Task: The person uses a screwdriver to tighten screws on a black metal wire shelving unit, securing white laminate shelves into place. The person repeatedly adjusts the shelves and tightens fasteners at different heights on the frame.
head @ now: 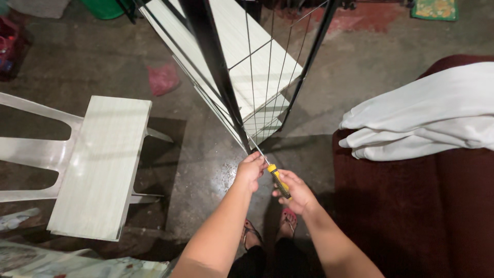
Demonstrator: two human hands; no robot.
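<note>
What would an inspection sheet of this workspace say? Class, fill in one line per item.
Surface: bare concrete floor, stained.
Job's things: yellow screwdriver set against the black metal rack with white shelves.
Clutter: pale board lying on a plastic chair; pink bag on the floor.
Grips: right hand holds the screwdriver; left hand grips the rack's post.
Cables: nothing seen.
Surroundings: white cloth on a dark red seat.

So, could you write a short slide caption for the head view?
Right hand drives a yellow screwdriver into a black rack while the left hand steadies it.
</note>
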